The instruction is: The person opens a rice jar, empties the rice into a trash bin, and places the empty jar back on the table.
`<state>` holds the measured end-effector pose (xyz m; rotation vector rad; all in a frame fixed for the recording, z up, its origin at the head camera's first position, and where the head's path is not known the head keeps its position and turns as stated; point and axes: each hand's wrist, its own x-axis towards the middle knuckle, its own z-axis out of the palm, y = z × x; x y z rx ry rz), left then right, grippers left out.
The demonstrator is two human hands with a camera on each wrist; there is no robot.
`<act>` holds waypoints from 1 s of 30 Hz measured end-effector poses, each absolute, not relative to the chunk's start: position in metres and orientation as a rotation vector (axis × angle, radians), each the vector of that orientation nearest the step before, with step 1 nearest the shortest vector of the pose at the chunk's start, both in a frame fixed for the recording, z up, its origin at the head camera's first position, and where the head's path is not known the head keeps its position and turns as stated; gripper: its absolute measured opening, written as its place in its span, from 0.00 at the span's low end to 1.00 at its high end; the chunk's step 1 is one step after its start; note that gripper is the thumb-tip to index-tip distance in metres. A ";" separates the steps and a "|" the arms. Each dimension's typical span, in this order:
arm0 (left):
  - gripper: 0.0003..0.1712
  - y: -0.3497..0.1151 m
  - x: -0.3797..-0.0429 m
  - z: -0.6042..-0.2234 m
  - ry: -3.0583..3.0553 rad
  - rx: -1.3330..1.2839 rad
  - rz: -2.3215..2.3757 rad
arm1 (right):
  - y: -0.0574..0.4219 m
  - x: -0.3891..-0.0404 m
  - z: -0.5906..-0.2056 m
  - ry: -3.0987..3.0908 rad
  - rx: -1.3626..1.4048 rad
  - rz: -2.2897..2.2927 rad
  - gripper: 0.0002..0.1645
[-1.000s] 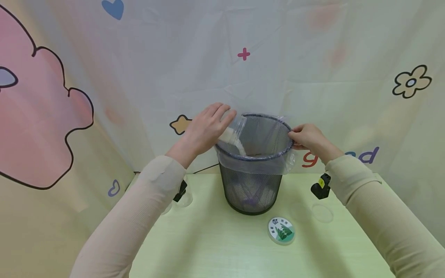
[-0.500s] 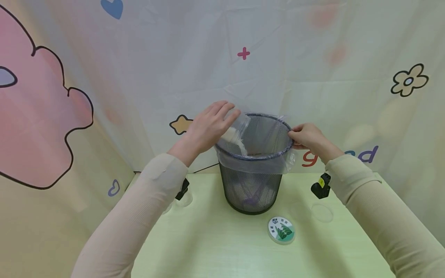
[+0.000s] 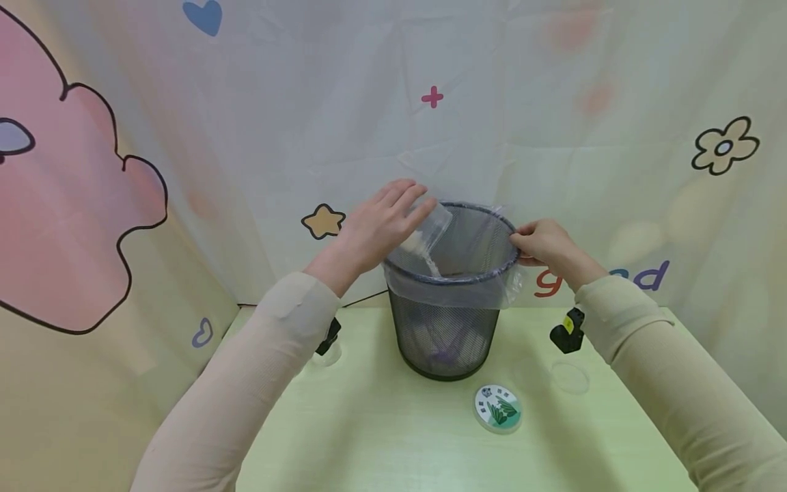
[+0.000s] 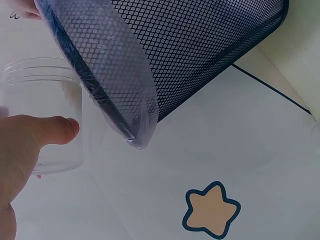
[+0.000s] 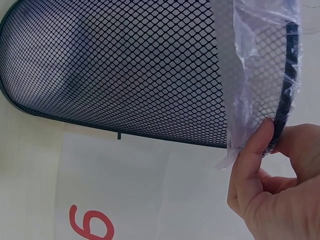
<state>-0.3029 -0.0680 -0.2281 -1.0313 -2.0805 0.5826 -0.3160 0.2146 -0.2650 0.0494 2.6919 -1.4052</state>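
My left hand (image 3: 384, 222) grips a clear plastic jar (image 3: 436, 224) above the left side of a black mesh trash can (image 3: 445, 335). The jar is tipped, its mouth toward the can, and pale grains run from it inside the rim. In the left wrist view the thumb lies along the wall of the jar (image 4: 55, 105). A clear bin liner (image 3: 443, 294) is folded over the can's rim. At the right side, my right hand (image 3: 547, 247) pinches the rim and the liner (image 5: 245, 85) between thumb and fingers.
On the table (image 3: 369, 437) in front of the can lies a round lid (image 3: 498, 408) with a green leaf print. A clear ring-like disc (image 3: 570, 377) lies to the right, another clear round piece (image 3: 328, 355) by the left wrist. A printed curtain (image 3: 553, 82) hangs close behind.
My left hand has shifted a little to the right with the jar, which is tipped further. Less of the pale grain shows in it. The right hand stays on the rim.
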 end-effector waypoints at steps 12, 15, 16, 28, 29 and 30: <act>0.38 -0.059 -0.299 -0.223 -2.041 -1.089 0.715 | 0.215 -0.316 -0.266 2.692 0.050 -1.406 0.28; 0.39 -0.058 -0.298 -0.223 -2.026 -1.101 0.768 | 0.214 -0.316 -0.266 2.694 0.051 -1.401 0.28; 0.40 -0.057 -0.297 -0.223 -2.025 -1.102 0.787 | 0.214 -0.316 -0.266 2.693 0.050 -1.402 0.28; 0.40 -0.049 -0.296 -0.222 -1.961 -1.093 1.003 | 0.215 -0.318 -0.266 2.706 0.042 -1.389 0.28; 0.40 -0.048 -0.296 -0.222 -1.944 -1.092 1.028 | 0.215 -0.318 -0.266 2.703 0.045 -1.391 0.28; 0.40 -0.047 -0.297 -0.222 -1.928 -1.094 1.045 | 0.215 -0.319 -0.266 2.701 0.048 -1.390 0.28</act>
